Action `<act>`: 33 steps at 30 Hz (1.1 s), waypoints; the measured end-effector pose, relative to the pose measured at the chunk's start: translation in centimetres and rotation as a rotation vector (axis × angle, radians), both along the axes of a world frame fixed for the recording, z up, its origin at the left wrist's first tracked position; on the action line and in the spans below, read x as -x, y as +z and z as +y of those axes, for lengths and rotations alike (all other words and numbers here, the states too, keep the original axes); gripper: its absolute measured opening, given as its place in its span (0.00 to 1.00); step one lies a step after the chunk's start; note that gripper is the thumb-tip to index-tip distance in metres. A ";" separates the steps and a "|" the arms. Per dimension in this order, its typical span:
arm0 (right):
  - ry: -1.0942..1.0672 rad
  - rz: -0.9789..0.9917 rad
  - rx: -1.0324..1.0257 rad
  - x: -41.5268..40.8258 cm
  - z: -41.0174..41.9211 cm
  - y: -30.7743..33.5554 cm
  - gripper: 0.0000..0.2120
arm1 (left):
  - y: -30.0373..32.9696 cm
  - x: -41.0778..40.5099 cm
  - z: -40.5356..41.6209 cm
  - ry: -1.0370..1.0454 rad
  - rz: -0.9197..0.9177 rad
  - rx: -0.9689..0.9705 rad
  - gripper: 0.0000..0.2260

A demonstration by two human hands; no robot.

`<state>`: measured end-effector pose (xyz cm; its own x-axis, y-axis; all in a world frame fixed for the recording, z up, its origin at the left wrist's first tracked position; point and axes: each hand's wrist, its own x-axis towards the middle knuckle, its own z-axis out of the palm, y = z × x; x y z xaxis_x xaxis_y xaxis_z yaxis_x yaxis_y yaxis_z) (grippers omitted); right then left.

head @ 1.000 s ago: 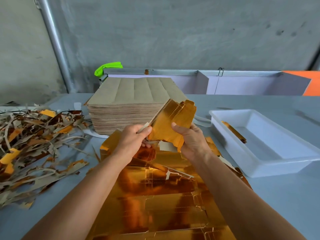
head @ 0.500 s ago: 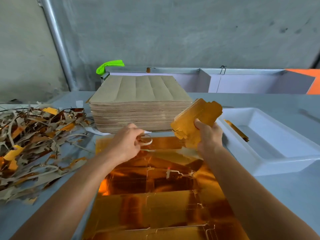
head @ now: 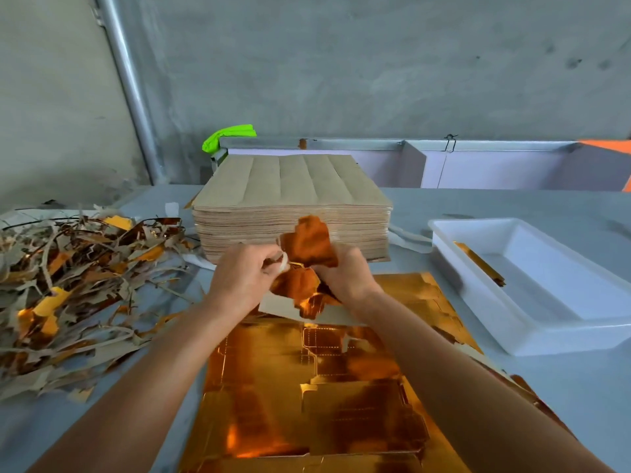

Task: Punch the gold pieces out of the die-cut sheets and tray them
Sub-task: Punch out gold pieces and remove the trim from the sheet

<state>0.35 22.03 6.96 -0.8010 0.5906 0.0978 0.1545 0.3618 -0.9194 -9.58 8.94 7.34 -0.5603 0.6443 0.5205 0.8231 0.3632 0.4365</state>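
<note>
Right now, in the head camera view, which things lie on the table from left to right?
Scrap pile → left hand → gold piece → right hand → white tray.

Both hands meet above the far end of a gold die-cut sheet [head: 307,387] lying on a grey table [head: 563,387]. The left hand [head: 242,278] pinches a pale paper strip [head: 283,262], and the right hand [head: 345,278] grips a gold piece [head: 309,242]. Behind them stands a tall stack of brown sheets [head: 290,192]. A white tray [head: 546,285] to the right holds one narrow gold strip [head: 478,262]. A heap of scraps [head: 68,285] lies to the left.
</note>
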 end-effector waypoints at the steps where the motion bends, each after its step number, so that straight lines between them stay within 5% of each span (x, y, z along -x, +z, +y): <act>1: 0.028 0.008 0.018 0.0 -0.4 -0.2 0.05 | -0.2 0.0 0.1 -0.002 -0.004 -0.009 0.00; 12: 0.090 -0.027 0.291 -1.4 -1.1 -0.7 0.08 | -0.9 0.2 0.4 0.126 -0.148 -0.151 0.07; 21: 0.050 0.037 0.061 -1.5 -0.7 0.1 0.12 | 0.7 -0.7 -0.2 -0.061 0.307 -0.067 0.05; 25: 0.161 0.102 -0.010 -1.7 -1.3 0.6 0.12 | 0.9 -1.4 0.4 -0.078 0.317 -0.093 0.03; 29: 0.029 0.063 -0.150 -1.3 -1.2 0.1 0.07 | 0.9 -2.2 0.7 -0.149 0.389 -0.121 0.07; 33: -0.020 0.023 -0.010 -1.5 -0.1 -0.1 0.04 | 0.6 -1.4 -0.4 -0.130 0.231 -0.252 0.11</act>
<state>1.86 21.91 6.91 -0.7866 0.6052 0.1219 0.1409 0.3683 -0.9190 -8.20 8.57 7.96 -0.3308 0.5377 0.7755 0.9429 0.1533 0.2958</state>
